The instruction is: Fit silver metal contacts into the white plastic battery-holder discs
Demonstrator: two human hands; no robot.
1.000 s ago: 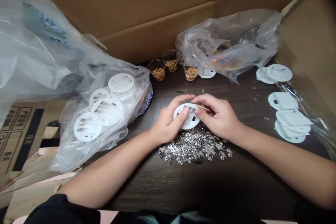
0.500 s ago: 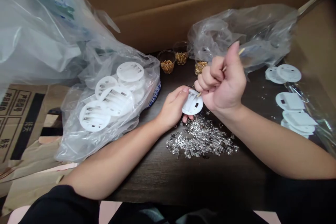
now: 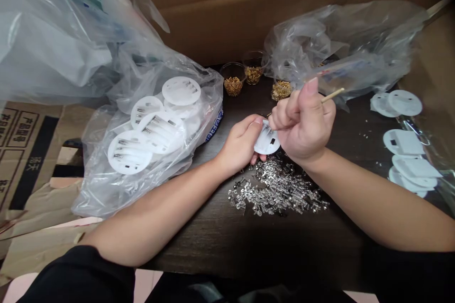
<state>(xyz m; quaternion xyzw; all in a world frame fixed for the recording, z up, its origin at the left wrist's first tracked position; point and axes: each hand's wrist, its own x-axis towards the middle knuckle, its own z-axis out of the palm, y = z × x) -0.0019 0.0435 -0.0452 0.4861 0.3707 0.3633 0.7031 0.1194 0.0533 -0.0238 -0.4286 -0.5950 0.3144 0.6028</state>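
Note:
My left hand grips a round white plastic battery holder by its left edge, thumb on top and fingertips showing below. A thin wooden stick is closed in the fist of my right hand, its upper end sticking out past the thumb. The right fingers lie over the holder's upper right side and hide the stick's lower end. Just below both hands, a loose pile of small silvery metal contacts lies on the dark table.
Several white battery holders lie on a clear plastic bag at left. Clear cups of small gold-coloured parts stand at the back. More white round pieces are stacked at right, near another crumpled bag. Cardboard walls the back.
My right fist has tipped lower, and the stick now slants flatter to the right. My left hand still grips the holder. The whole view has shifted slightly.

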